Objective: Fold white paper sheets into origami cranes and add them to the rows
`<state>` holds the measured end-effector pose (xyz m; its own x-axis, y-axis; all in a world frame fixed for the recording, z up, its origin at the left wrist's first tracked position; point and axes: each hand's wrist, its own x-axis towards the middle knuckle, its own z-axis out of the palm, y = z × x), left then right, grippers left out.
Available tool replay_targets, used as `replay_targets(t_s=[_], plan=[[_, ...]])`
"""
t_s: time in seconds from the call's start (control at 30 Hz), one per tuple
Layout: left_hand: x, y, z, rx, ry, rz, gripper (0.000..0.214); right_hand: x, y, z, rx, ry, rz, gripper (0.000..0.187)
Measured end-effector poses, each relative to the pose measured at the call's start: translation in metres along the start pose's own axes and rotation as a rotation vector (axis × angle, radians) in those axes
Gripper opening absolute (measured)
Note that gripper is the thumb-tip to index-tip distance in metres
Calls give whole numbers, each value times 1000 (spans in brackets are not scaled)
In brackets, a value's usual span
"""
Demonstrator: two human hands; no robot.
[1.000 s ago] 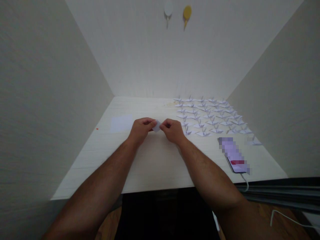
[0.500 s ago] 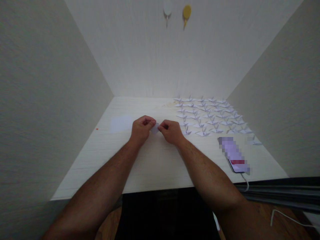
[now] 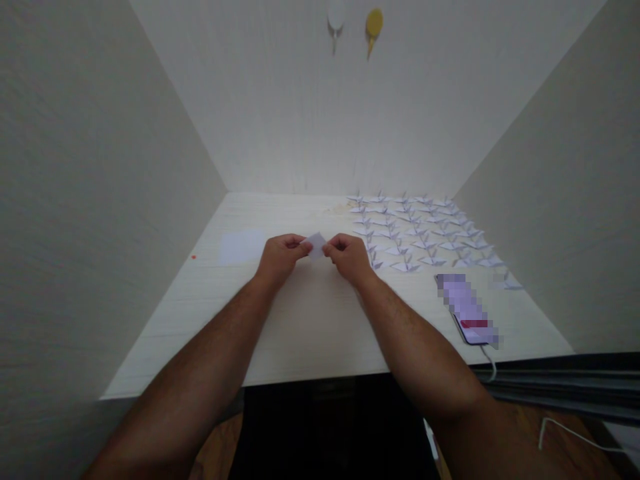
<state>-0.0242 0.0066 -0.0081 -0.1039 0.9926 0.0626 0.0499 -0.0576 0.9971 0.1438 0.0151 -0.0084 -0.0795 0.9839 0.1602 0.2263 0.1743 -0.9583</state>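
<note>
A small folded piece of white paper [image 3: 317,245] is held up between my two hands above the middle of the table. My left hand [image 3: 284,257] pinches its left edge between thumb and fingers. On the other side, my right hand [image 3: 349,255] grips the right edge the same way. The paper's upper corner points away from me, and its lower part is partly lost in the pale background. To the left of my left hand lie flat white paper sheets [image 3: 242,246].
Rows of folded white paper cranes [image 3: 410,233] cover the back right of the table [image 3: 310,333]. A phone [image 3: 466,310] with a white cable [image 3: 492,365] lies near the right front. Walls enclose three sides; a yellow hook [image 3: 374,24] and a white hook [image 3: 335,17] hang on the back one.
The folded paper has turned and shows more of its face, with a corner now pointing up. My hands have moved slightly apart, the right one a little to the right.
</note>
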Motion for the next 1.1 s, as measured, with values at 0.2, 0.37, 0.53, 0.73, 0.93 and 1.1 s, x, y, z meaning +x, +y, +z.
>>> replay_targets(t_s=[0.2, 0.37, 0.53, 0.73, 0.93, 1.1], plan=[[-2, 6, 0, 48, 10, -5, 24, 0, -3, -1, 6, 7, 52, 16], [-4, 8, -2, 160, -153, -36, 27, 1, -1, -1, -28, 36, 38, 16], [-3, 7, -5, 232, -161, 40, 28, 2, 1, -1, -35, 37, 20, 15], [-4, 12, -3, 353, -194, 46, 26, 3, 2, -1, -42, 48, 27, 15], [-2, 11, -6, 437, -222, 4, 20, 5, 7, 0, -80, 27, -32, 15], [-2, 8, -3, 273, -213, 22, 27, 6, 4, 0, -68, 40, -41, 16]])
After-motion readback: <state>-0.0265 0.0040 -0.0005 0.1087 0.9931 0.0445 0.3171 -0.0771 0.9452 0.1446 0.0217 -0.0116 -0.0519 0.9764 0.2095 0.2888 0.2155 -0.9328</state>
